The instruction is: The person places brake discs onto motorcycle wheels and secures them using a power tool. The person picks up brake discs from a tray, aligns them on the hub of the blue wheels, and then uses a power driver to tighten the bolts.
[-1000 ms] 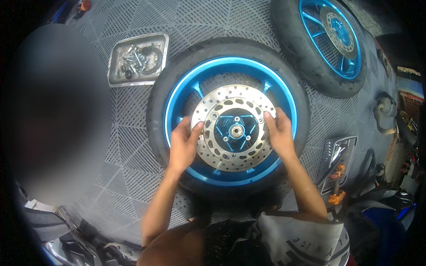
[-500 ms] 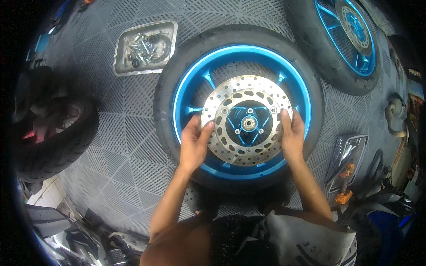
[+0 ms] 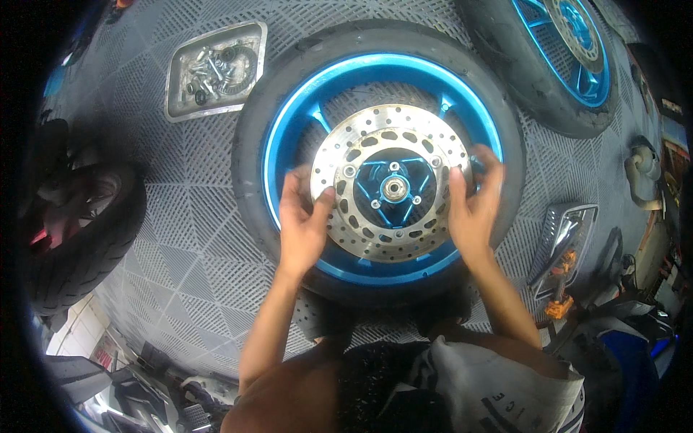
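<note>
A drilled silver brake disc [image 3: 368, 245] lies over the hub [image 3: 394, 189] of a blue motorcycle wheel [image 3: 480, 94] with a black tyre, which lies flat in front of me. My left hand [image 3: 302, 224] is at the disc's left edge, its thumb on the top face and its fingers curled at the rim, partly hidden. At the right edge, my right hand [image 3: 476, 209] has its thumb on or just above the disc, while its slightly blurred fingers are spread away from the edge. Silver bolt heads show around the hub, inside the disc.
A metal tray [image 3: 173, 94] with bolts and small parts sits at upper left. Another blue wheel [image 3: 530, 72] lies at upper right. A motorcycle tyre [image 3: 94, 252] stands at left. At right is a tray [image 3: 577, 216] with tools, beside an orange-coloured tool [image 3: 559, 309]. Grey tiles [image 3: 195, 238] cover the floor.
The whole view has shifted, so the wheel and tray appear further left and higher. My right hand's fingers have spread off the disc's edge; my left hand's grip looks looser.
</note>
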The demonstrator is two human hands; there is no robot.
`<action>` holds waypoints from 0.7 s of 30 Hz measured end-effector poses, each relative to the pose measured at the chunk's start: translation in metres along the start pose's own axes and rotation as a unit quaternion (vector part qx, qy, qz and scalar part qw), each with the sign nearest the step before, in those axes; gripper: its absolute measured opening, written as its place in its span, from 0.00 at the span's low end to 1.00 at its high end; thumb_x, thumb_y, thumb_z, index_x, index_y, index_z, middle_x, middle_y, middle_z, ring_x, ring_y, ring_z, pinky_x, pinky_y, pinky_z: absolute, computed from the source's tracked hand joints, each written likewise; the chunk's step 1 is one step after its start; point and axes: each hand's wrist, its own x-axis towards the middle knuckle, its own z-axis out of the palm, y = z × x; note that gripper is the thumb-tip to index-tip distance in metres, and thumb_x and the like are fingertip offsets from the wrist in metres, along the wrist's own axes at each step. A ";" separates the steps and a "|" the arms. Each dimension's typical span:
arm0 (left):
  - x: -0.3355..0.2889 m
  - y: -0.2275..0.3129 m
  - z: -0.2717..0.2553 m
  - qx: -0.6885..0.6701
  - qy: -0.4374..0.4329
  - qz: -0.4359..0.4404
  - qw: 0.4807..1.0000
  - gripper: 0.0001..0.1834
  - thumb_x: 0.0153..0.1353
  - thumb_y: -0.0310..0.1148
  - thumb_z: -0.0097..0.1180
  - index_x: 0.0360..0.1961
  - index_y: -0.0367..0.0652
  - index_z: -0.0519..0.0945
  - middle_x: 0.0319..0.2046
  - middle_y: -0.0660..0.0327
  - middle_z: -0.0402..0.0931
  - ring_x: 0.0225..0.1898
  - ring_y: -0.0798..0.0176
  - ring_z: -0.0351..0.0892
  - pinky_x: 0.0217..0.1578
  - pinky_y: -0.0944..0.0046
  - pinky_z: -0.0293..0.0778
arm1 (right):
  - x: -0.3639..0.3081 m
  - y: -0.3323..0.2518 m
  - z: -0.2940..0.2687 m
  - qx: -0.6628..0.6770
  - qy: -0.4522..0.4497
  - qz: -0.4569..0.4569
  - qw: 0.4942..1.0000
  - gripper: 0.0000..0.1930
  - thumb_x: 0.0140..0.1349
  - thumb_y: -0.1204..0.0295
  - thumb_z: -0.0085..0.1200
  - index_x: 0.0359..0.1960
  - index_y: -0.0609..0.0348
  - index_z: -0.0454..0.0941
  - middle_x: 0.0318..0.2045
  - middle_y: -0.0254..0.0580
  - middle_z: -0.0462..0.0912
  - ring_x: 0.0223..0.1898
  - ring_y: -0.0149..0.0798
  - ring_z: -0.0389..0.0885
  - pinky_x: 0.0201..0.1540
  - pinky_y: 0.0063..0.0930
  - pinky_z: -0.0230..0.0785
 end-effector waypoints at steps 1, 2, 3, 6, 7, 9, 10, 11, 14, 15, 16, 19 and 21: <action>0.006 0.000 -0.004 0.010 -0.008 -0.007 1.000 0.18 0.72 0.29 0.55 0.59 0.33 0.68 0.52 0.52 0.77 0.54 0.65 0.76 0.56 0.65 0.72 | 0.002 -0.008 -0.005 -0.073 0.031 -0.090 0.993 0.23 0.68 0.59 0.59 0.57 0.64 0.75 0.56 0.59 0.73 0.60 0.55 0.70 0.63 0.44 0.62; 0.009 0.003 -0.003 0.013 -0.003 -0.010 1.000 0.18 0.72 0.29 0.55 0.59 0.33 0.68 0.52 0.52 0.77 0.54 0.65 0.76 0.56 0.65 0.72 | 0.004 -0.026 -0.015 -0.088 0.036 -0.169 0.981 0.28 0.67 0.56 0.60 0.60 0.64 0.73 0.62 0.62 0.69 0.67 0.63 0.64 0.69 0.52 0.55; 0.013 0.004 0.001 0.021 0.005 -0.002 1.000 0.19 0.72 0.29 0.55 0.59 0.32 0.68 0.52 0.52 0.77 0.55 0.65 0.75 0.57 0.65 0.71 | 0.004 -0.042 -0.021 -0.110 0.014 -0.226 0.968 0.31 0.66 0.51 0.58 0.62 0.62 0.73 0.63 0.62 0.69 0.68 0.65 0.64 0.69 0.56 0.54; 0.027 -0.001 0.011 0.071 0.026 0.078 0.994 0.18 0.72 0.32 0.57 0.56 0.32 0.71 0.47 0.52 0.80 0.48 0.66 0.79 0.49 0.65 0.76 | -0.016 -0.082 -0.009 -0.180 -0.099 -0.303 0.931 0.35 0.69 0.38 0.44 0.70 0.46 0.71 0.71 0.59 0.65 0.72 0.64 0.60 0.68 0.69 0.50; 0.030 0.005 0.018 0.089 0.010 0.033 0.995 0.17 0.71 0.33 0.59 0.54 0.32 0.73 0.43 0.53 0.82 0.42 0.67 0.80 0.42 0.66 0.77 | -0.024 -0.079 0.004 -0.219 -0.139 -0.312 0.914 0.36 0.70 0.37 0.41 0.73 0.41 0.67 0.74 0.54 0.62 0.75 0.59 0.57 0.67 0.74 0.48; 0.032 -0.003 0.021 0.079 0.026 0.043 0.996 0.15 0.69 0.36 0.62 0.46 0.33 0.77 0.33 0.56 0.85 0.28 0.70 0.81 0.24 0.69 0.77 | -0.027 -0.054 0.036 -0.263 -0.252 -0.336 0.869 0.43 0.66 0.34 0.45 0.75 0.46 0.62 0.75 0.61 0.56 0.78 0.63 0.48 0.68 0.81 0.39; 0.032 -0.004 0.022 0.076 0.022 0.039 0.996 0.15 0.69 0.36 0.62 0.46 0.33 0.77 0.33 0.56 0.85 0.28 0.70 0.81 0.24 0.69 0.77 | -0.026 -0.046 0.045 -0.275 -0.311 -0.308 0.856 0.44 0.65 0.33 0.45 0.76 0.46 0.60 0.75 0.60 0.56 0.78 0.62 0.48 0.68 0.82 0.38; 0.030 -0.002 0.020 0.090 0.016 0.025 0.996 0.15 0.69 0.35 0.62 0.46 0.34 0.77 0.33 0.55 0.85 0.30 0.70 0.81 0.25 0.69 0.77 | -0.026 -0.044 0.046 -0.275 -0.312 -0.309 0.855 0.44 0.65 0.33 0.45 0.76 0.46 0.60 0.75 0.60 0.56 0.78 0.62 0.48 0.68 0.82 0.38; 0.030 -0.001 0.017 0.087 0.019 0.027 0.996 0.13 0.68 0.34 0.63 0.44 0.34 0.77 0.33 0.53 0.86 0.33 0.70 0.82 0.28 0.67 0.78 | -0.021 -0.046 0.040 -0.265 -0.313 -0.365 0.835 0.43 0.65 0.34 0.43 0.76 0.46 0.60 0.77 0.54 0.55 0.78 0.52 0.50 0.65 0.83 0.45; 0.030 -0.002 0.015 0.108 0.027 0.048 0.993 0.13 0.68 0.34 0.63 0.44 0.34 0.77 0.33 0.53 0.86 0.33 0.70 0.82 0.29 0.67 0.78 | -0.015 -0.058 0.032 -0.253 -0.293 -0.329 0.861 0.44 0.65 0.34 0.43 0.76 0.46 0.60 0.77 0.54 0.55 0.78 0.53 0.50 0.65 0.83 0.44; 0.030 -0.003 0.013 0.129 0.035 0.068 0.989 0.13 0.68 0.34 0.63 0.44 0.34 0.78 0.33 0.53 0.86 0.33 0.71 0.82 0.30 0.67 0.77 | -0.010 -0.070 0.025 -0.240 -0.272 -0.292 0.885 0.44 0.65 0.34 0.42 0.76 0.46 0.60 0.77 0.54 0.56 0.78 0.54 0.51 0.65 0.84 0.42; 0.023 0.002 0.024 0.092 0.069 0.047 0.992 0.14 0.68 0.34 0.63 0.45 0.34 0.78 0.34 0.53 0.86 0.33 0.70 0.82 0.31 0.67 0.77 | -0.008 -0.110 0.003 -0.176 -0.195 -0.348 0.900 0.48 0.64 0.30 0.41 0.76 0.51 0.59 0.75 0.63 0.56 0.76 0.64 0.50 0.66 0.85 0.36; 0.028 0.024 0.022 0.096 0.019 -0.085 0.992 0.13 0.68 0.34 0.63 0.45 0.35 0.77 0.33 0.53 0.86 0.32 0.70 0.82 0.30 0.67 0.76 | -0.015 -0.107 0.017 -0.164 -0.197 -0.381 0.888 0.49 0.64 0.29 0.40 0.76 0.54 0.58 0.74 0.71 0.54 0.76 0.72 0.46 0.66 0.86 0.34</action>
